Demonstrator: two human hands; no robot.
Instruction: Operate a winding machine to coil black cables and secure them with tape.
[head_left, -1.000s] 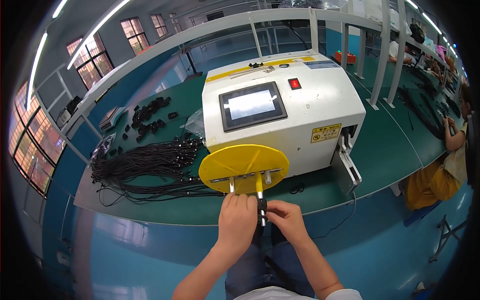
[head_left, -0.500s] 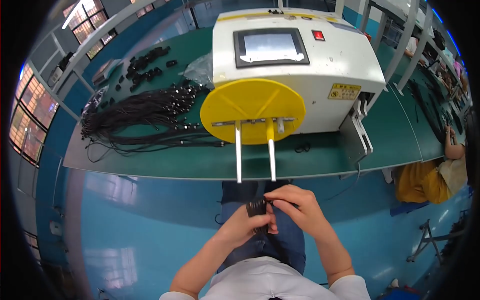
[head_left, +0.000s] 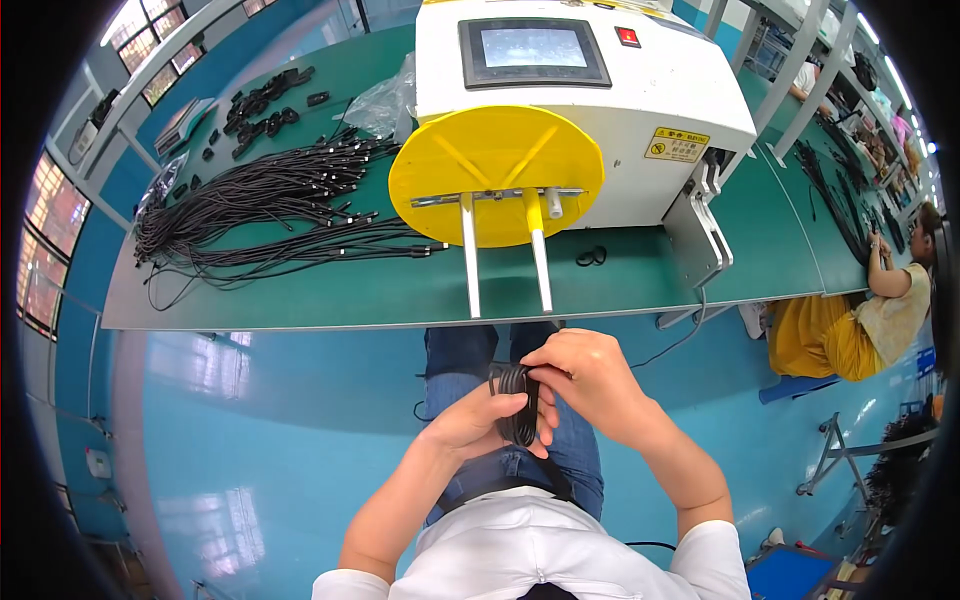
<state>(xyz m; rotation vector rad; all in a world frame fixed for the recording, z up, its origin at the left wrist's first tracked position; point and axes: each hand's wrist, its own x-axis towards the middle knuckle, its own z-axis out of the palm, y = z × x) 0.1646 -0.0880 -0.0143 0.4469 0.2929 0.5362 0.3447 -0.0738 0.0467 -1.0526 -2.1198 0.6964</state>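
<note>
1. Left hand: one, palm turned up, thumb laid over the near face of the coil and fingers curled behind it, gripping.
2. Right hand: one, thumb and forefinger pinched on the coil's upper right edge; which strand or end they pinch is too small to tell.
3. Black cable coil: one, wound in long narrow loops, held between both hands above the wearer's lap, just off the table's near edge.
4. Blue jeans and white shirt: the wearer's, below the hands.
5. Green table: one, beyond the hands.
6. Yellow disc: one, on the machine's front; two metal rods jut from it toward the wearer, bare, one with a yellow sleeve at its base.
7. White machine: one, with lit screen, red switch and metal bracket at right.
8. Black rings: small group, lying right of the rods.
9. Black cables: large bundle, left of the disc; small black parts and clear plastic bag behind.
10. Co-worker: one, seated far right, in yellow trousers.
</note>
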